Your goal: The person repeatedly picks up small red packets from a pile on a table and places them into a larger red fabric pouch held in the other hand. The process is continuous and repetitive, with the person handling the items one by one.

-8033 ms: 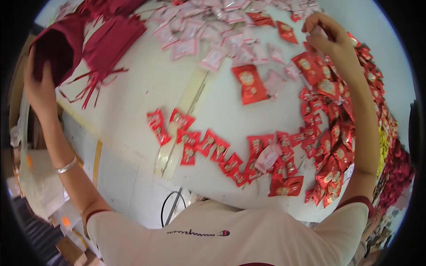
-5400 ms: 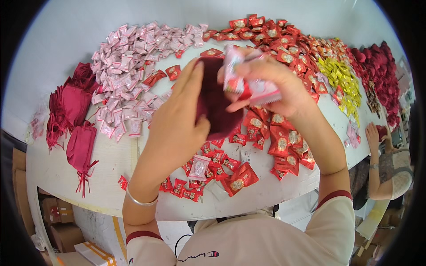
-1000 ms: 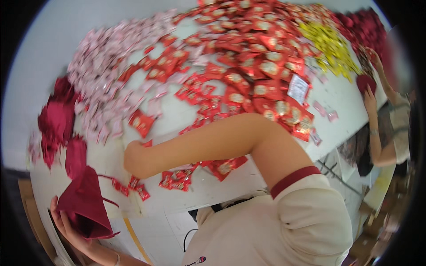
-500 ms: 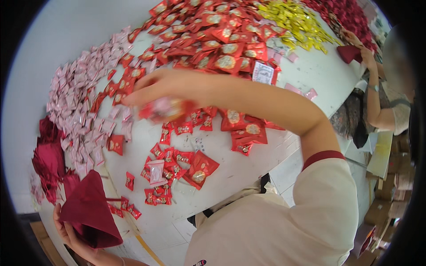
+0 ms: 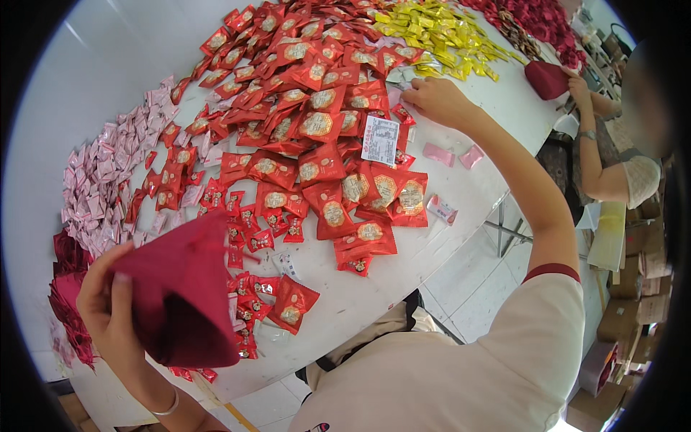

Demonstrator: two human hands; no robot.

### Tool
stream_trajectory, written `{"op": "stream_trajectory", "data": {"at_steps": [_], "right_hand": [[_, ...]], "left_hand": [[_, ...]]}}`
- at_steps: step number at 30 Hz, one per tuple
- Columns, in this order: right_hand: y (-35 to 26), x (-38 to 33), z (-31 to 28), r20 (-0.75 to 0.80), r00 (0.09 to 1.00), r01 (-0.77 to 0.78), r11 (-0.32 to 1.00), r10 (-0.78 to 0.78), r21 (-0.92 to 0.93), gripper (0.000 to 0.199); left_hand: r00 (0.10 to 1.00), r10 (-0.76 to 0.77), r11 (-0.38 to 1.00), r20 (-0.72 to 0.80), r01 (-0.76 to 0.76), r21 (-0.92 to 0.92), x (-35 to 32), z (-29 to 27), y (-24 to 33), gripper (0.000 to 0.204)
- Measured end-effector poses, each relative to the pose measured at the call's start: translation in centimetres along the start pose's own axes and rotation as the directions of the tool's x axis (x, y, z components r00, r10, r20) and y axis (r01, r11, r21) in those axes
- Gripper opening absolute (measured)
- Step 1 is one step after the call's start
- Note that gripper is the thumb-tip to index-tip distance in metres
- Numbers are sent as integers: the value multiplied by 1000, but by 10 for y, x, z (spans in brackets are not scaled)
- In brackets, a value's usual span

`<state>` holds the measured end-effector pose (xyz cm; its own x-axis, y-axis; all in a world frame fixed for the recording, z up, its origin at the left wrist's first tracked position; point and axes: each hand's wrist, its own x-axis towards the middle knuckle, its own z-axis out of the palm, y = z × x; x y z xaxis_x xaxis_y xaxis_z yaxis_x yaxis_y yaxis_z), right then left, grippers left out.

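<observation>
So the biggest thing here is the white table [image 5: 468,191], with a big heap of red packets [image 5: 320,126] across the middle, pink packets [image 5: 108,173] off to the left and yellow packets [image 5: 439,36] at the back. Next size down is the maroon bag [image 5: 194,273], up over the near-left part of the table. The left hand [image 5: 111,309] has it pinched at the side, mouth tipped down toward the wearer. The right hand [image 5: 443,101] is bunched up between the red and yellow heaps; can't tell if it's got anything.

What could go wrong, imo: with the mouth tipped like that, anything loose inside could slide out. The red heap looks loosely stacked too, so a forearm brushing it might start a slide. Smallest worry: small red packets [image 5: 277,219] could get knocked about if the bag dips.

Hard to see: the bag's inside is just dark, so no clue what's in there. It also covers some small packets behind it, the right fingertips are partly hidden, and the yellow heap runs out of frame up top.
</observation>
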<state>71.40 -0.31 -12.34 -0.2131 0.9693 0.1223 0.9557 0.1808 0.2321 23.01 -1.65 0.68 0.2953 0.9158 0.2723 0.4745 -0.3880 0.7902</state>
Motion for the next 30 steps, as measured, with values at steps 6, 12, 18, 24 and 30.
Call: {"op": "stream_trajectory", "data": {"at_steps": [6, 12, 18, 24, 30], "right_hand": [[4, 1, -60, 149, 967, -230, 450, 208, 863, 17], [-116, -16, -157, 37, 987, 41, -465, 159, 884, 25], [-157, 17, -154, -255, 936, 351, 709, -243, 611, 13], [-122, 93, -88, 56, 799, 206, 360, -599, 910, 20], [-56, 51, -115, 219, 969, -61, 755, -112, 653, 23]], "left_hand": [[995, 52, 998, 90, -55, 27, 24, 45, 39, 16], [966, 216, 957, 141, -238, 166, 50, 95, 52, 16], [911, 395, 916, 123, -400, 25, 60, 121, 66, 17], [840, 530, 822, 119, -543, 171, 39, 153, 84, 14], [902, 431, 845, 11, -399, -357, 35, 141, 59, 9]]}}
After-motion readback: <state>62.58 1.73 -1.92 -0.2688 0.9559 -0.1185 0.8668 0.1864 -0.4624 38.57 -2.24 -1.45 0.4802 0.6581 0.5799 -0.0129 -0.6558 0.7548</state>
